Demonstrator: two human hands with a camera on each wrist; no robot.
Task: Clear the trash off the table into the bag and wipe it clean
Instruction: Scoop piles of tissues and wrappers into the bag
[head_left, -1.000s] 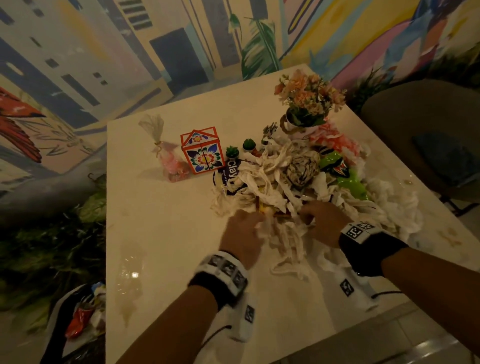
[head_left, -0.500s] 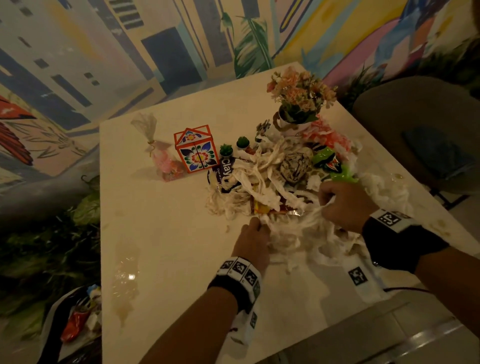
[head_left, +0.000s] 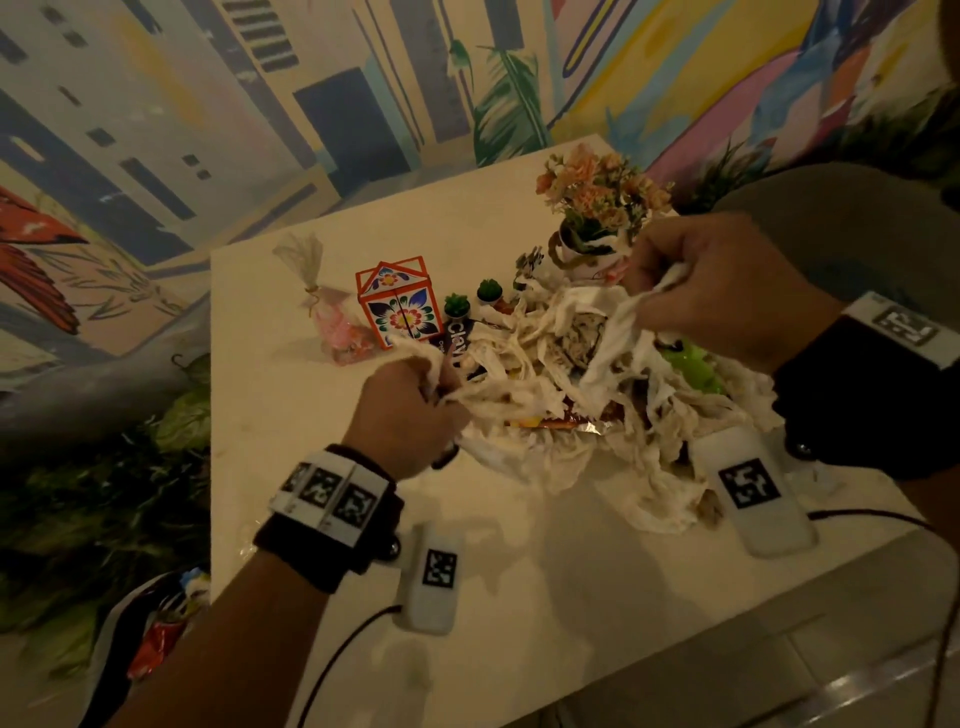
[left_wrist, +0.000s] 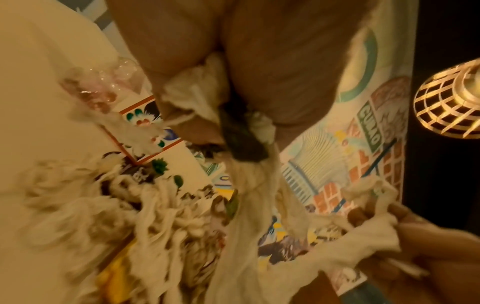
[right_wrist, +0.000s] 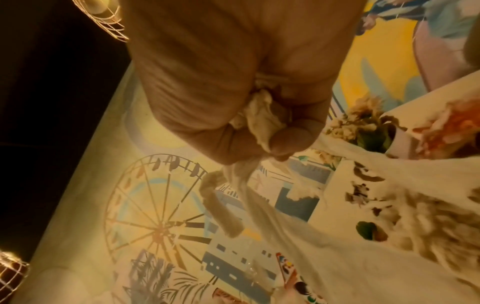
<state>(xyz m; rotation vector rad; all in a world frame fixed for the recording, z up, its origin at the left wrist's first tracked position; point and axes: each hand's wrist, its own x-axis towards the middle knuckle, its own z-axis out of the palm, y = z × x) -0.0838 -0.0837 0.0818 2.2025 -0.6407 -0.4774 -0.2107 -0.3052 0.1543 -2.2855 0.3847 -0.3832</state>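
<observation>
we see the left hand and right hand each clutching crumpled tissue above the table, the floor bag holding wrappers.

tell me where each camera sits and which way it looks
Head: on the head, looking down at the table; both forearms, left hand and right hand gripping tissue pile.
Left wrist: looks along the left hand at the tissue.
Right wrist: along the right hand, tissue in fist.
All share the patterned box.
</observation>
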